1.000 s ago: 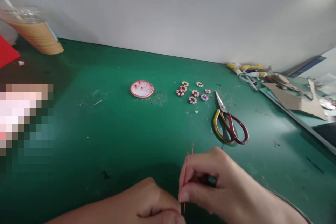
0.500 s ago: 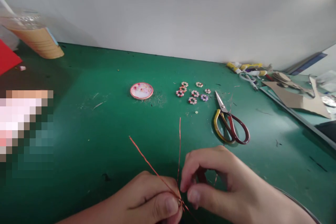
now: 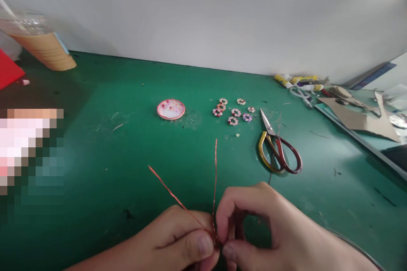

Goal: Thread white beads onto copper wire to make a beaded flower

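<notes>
Thin copper-red wire (image 3: 215, 169) rises in two loose strands from between my fingers, one upright and one slanting to the left. My left hand (image 3: 182, 239) is closed, its thumb pressing the wire against the index finger. Beside it, my right hand (image 3: 251, 228) has thumb and index fingertips brought together at the same crossing point. What those right fingertips pinch is mostly hidden. Scissors (image 3: 276, 148) with one yellow and one dark red handle lie partly open beyond my right hand.
On the green table (image 3: 95, 169), several small beaded rings (image 3: 233, 121) lie near a round dish (image 3: 171, 112) of beads. A drink cup (image 3: 47, 48) stands back left. Glue tubes (image 3: 299, 80), white scissors (image 3: 300, 96) and cardboard scraps (image 3: 356, 118) crowd the right side.
My right hand has moved left, its thumb and index finger closing in beside my left thumb. Both wire strands have shifted slightly leftward.
</notes>
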A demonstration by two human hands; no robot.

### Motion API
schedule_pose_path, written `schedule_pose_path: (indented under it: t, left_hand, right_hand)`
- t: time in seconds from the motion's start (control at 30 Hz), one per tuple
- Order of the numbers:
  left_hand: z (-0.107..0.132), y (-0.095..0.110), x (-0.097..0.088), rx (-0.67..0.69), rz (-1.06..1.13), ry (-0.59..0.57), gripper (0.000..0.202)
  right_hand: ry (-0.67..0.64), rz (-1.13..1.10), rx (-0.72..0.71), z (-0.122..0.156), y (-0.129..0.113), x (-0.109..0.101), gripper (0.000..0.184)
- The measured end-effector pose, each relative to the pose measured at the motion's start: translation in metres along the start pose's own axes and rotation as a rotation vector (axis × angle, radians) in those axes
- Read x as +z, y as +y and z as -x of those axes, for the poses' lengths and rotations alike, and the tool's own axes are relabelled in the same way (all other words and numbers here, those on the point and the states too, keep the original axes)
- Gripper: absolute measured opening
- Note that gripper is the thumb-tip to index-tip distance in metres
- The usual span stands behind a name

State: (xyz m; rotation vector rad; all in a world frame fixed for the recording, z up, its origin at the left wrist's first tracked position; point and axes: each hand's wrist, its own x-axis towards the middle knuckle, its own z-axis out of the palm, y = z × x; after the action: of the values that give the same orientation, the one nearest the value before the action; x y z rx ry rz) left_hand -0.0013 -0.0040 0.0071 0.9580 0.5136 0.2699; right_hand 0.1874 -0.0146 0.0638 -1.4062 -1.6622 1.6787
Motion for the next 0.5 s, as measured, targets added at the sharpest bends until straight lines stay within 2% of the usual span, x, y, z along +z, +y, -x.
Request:
schedule_pose_path:
  t: [0.13, 0.23, 0.33, 0.5]
  left_hand:
    - [-0.001, 0.000, -0.001, -0.027, 0.000, 0.012, 0.052]
    - [-0.002, 0.003, -0.002, 0.031, -0.090, 0.043, 0.053]
    - [-0.003, 0.005, -0.004, 0.060, -0.116, 0.024, 0.055]
    - [0.000, 0.003, -0.006, -0.119, 0.056, -0.075, 0.051]
  right_hand:
    - [-0.015, -0.102, 0.044, -0.001, 0.002, 0.003, 0.012]
    - [-0.048, -0.189, 0.107, -0.001, 0.005, 0.004, 0.009]
    - [-0.102, -0.291, 0.170, -0.001, 0.009, 0.002, 0.008]
    - [-0.230, -0.463, 0.161, -0.006, 0.016, -0.003, 0.019]
